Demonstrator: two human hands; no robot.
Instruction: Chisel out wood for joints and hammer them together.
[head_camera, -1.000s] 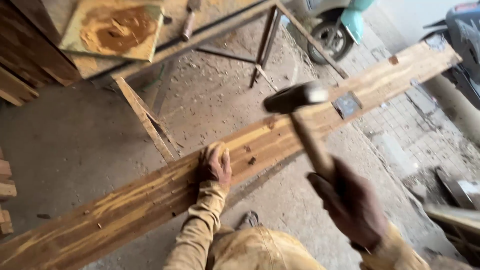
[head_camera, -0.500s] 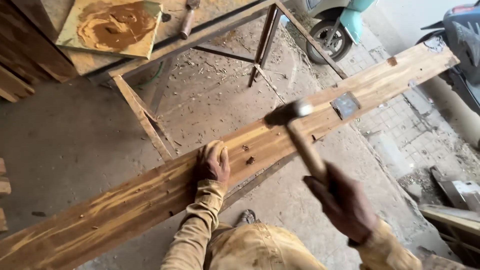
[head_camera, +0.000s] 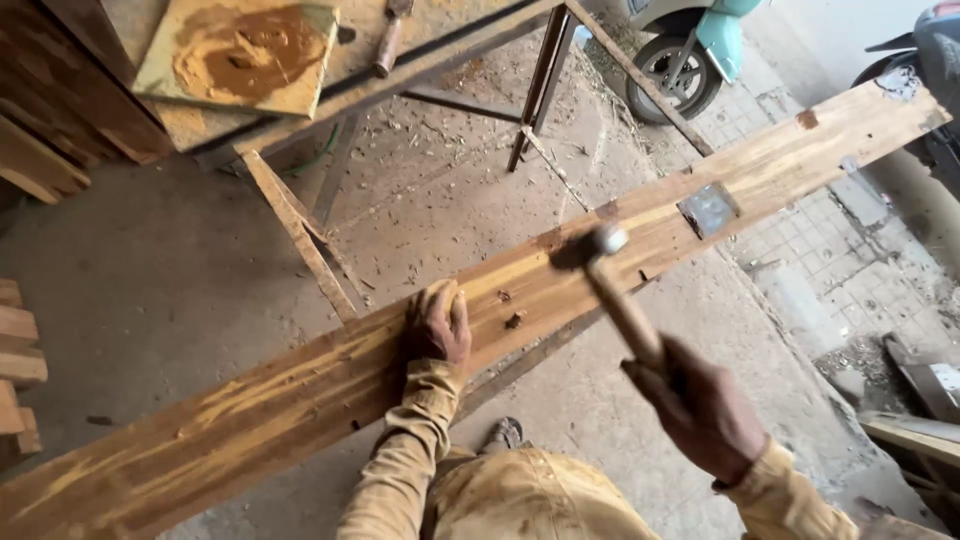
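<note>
A long brown wooden plank (head_camera: 300, 390) runs diagonally from lower left to upper right. My left hand (head_camera: 437, 325) presses flat on its middle. My right hand (head_camera: 700, 405) grips the wooden handle of a hammer (head_camera: 612, 285), whose metal head sits down at the plank's surface. A small dark nail or knot (head_camera: 514, 320) shows just right of my left hand. A grey metal plate (head_camera: 708, 208) is fixed on the plank farther right.
A metal-framed workbench (head_camera: 430, 60) stands behind, with a stained square board (head_camera: 240, 50) and a wooden-handled tool (head_camera: 388, 40) on it. A scooter wheel (head_camera: 672, 78) is at the top right. Stacked wood pieces (head_camera: 15, 360) lie at the left. Sawdust covers the concrete floor.
The hammer has swung down from a raised position to the plank's surface. My left hand has stayed pressed on the plank.
</note>
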